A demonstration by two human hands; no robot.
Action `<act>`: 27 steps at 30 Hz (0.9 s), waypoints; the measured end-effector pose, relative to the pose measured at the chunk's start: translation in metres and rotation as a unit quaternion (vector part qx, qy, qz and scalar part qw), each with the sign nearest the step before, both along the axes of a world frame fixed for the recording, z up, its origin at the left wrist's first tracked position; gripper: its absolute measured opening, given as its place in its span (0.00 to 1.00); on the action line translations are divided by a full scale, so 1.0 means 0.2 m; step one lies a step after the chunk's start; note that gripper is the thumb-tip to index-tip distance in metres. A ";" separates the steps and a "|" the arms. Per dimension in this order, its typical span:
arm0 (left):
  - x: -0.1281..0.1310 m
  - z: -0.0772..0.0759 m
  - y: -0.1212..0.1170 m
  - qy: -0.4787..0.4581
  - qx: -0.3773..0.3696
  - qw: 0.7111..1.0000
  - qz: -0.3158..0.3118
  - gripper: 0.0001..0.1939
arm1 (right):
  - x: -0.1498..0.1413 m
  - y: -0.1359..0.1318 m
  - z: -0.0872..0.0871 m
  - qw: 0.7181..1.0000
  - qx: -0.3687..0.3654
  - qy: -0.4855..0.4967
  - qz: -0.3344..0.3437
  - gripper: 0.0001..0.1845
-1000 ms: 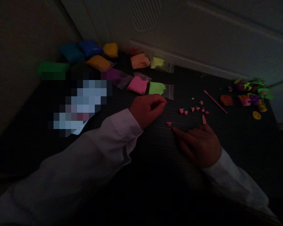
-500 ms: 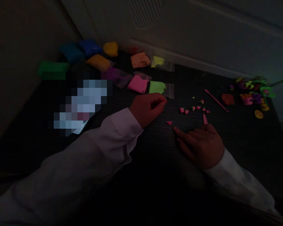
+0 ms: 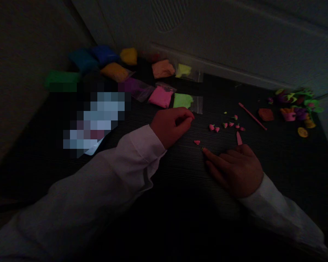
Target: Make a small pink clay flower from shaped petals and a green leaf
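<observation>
My left hand (image 3: 171, 125) hovers in front of the light green clay bag, thumb and fingertips pinched together. Whatever may be between them is hidden. My right hand (image 3: 236, 169) rests low over the dark table, one finger stretched left to a tiny green bit (image 3: 202, 148) at its tip. A pink clay knife (image 3: 238, 138) sticks up from its curled fingers; the handle is out of sight. Just beyond the fingertip lies a small pink clay piece (image 3: 197, 142). Several little pink clay pieces with green tops (image 3: 225, 125) are scattered past my right hand.
Bags of coloured clay, including a pink bag (image 3: 160, 97) and a light green bag (image 3: 182, 100), line the back left. A pixelated bright device (image 3: 92, 147) lies left. A pink stick tool (image 3: 253, 116), reddish lump (image 3: 266, 114) and small coloured models (image 3: 289, 114) are at right.
The tiny green bit now shows at my right fingertip. The whole view has shifted slightly; my left hand keeps its pinch and place.
</observation>
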State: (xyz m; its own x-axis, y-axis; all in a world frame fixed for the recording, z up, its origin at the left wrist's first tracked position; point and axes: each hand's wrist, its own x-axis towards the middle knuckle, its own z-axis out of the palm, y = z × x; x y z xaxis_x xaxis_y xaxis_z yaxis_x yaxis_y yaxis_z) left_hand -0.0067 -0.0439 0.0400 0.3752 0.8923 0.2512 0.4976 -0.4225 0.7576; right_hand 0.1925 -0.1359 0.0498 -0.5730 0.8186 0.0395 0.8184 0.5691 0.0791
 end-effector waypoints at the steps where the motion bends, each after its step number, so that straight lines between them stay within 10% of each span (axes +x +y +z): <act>1: 0.00 0.00 0.00 0.000 0.002 1.000 0.001 0.11 | 0.00 0.00 0.00 1.000 0.001 0.001 0.001 0.19; 27: 0.01 0.01 -0.02 -0.020 -0.007 1.000 -0.014 0.10 | 0.02 0.02 0.01 0.961 0.014 0.269 -0.068 0.09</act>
